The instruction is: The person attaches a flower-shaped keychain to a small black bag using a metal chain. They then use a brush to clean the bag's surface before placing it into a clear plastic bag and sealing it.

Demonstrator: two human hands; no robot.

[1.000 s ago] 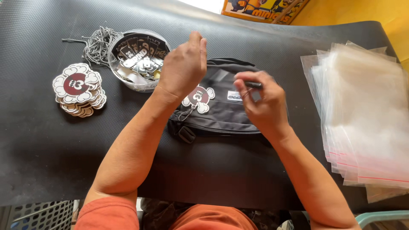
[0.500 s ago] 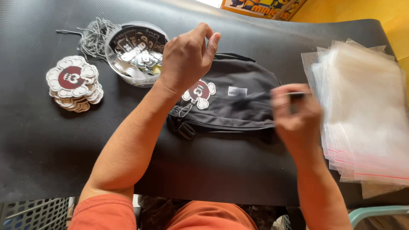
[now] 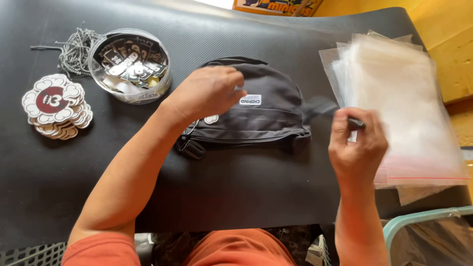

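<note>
The bench point(image 3: 236, 187) was covered by a black, finely textured mat reaching almost to its edges. A dark grey pouch bag point(image 3: 266, 116) lay flat near the middle. At the far left sat a round clear tub point(image 3: 130, 66) filled with small tags, and a tangle of thin cords point(image 3: 74, 49) lay just beside it. Nearer, a stack of flower-shaped stickers point(image 3: 54, 106) rested on the mat. To the right lay a pile of clear zip bags point(image 3: 399, 98).
</note>
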